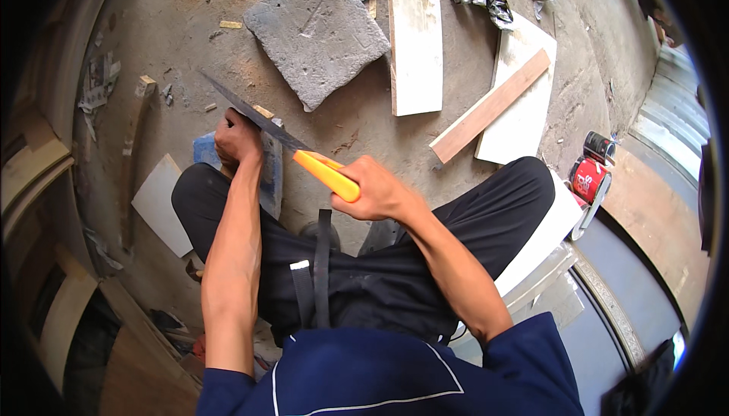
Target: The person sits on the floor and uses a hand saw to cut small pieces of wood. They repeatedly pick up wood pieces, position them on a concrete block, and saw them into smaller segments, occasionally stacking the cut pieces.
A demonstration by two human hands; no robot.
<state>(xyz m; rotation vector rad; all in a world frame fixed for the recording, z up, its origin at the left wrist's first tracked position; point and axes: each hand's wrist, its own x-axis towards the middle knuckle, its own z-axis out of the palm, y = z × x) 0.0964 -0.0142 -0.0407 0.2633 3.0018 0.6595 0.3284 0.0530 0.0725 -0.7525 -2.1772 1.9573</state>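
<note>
My right hand (372,188) is wrapped round the yellow handle of a handsaw (326,174). Its dark, narrow blade points up and to the left and passes just beyond my left hand (240,140). That left hand is closed in a fist close to the blade, and whatever lies inside it is hidden. Just past the blade a small light wood end (263,111) shows; I cannot tell whether it belongs to something in the fist. Below the left hand, between my knees, is a worn blue-grey block (271,181), partly covered by my forearm and leg.
A rough grey concrete slab (319,36) lies ahead. To its right are a white board (416,52) and a wood strip (493,105) resting on another white board (524,44). Red and black cans (588,177) stand at the right. A wood stick (137,150) leans at the left.
</note>
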